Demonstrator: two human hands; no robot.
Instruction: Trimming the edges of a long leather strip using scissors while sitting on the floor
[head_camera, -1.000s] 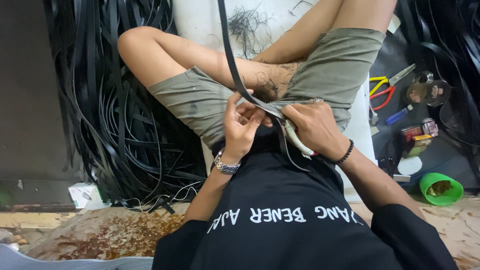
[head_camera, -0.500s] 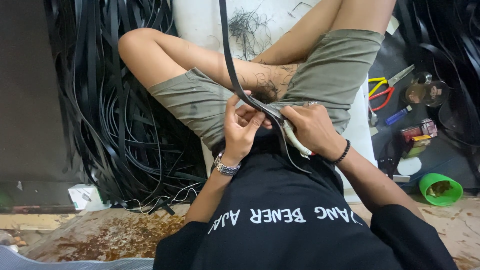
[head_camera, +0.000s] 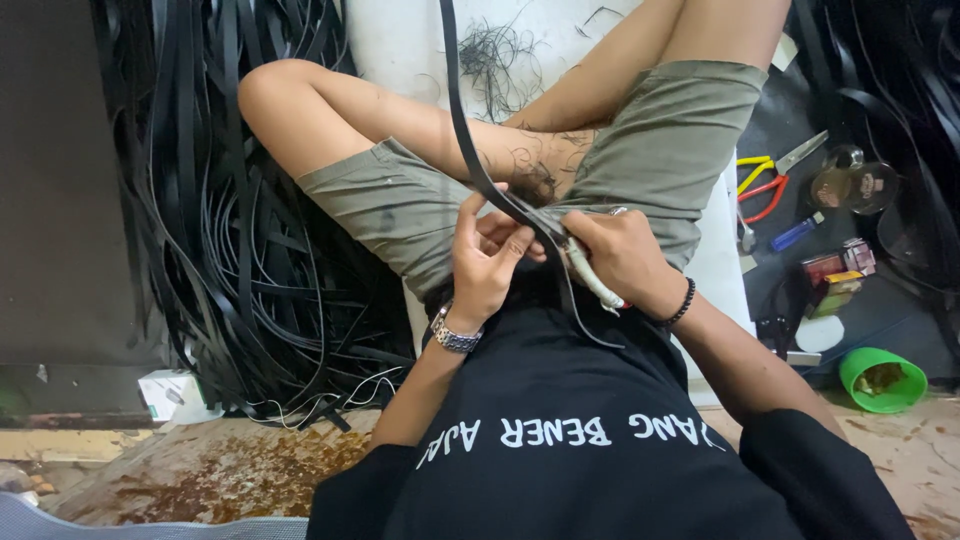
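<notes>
Now, you sit on the floor with knees spread, and a long black strip (head_camera: 462, 130) runs down from the top of the view into your lap. Your left hand (head_camera: 487, 255) pinches the strip just below the knee line, fingers (head_camera: 510, 245) clenched on it so it stays taut and flat against your thigh. Your right hand (head_camera: 625, 258) is wrapped around a pale-handled tool (head_camera: 590, 280), likely a knife, though its blade is hidden behind the strip. That hand presses the tool against the strip right beside your left thumb, so both hands meet at one spot. Below them the strip's loose tail curls across your black shirt (head_camera: 600, 440).

To your left lies a big heap of black strips (head_camera: 230, 230), close enough to draw from. Fine black shavings (head_camera: 500, 55) are scattered on the white surface between your legs. To your right, well apart from your hands, rest scissors with yellow and red handles (head_camera: 765, 180), a blue lighter (head_camera: 797, 234), a small packet (head_camera: 838, 265) and a green cup (head_camera: 882, 378), all within arm's reach on the dark mat.
</notes>
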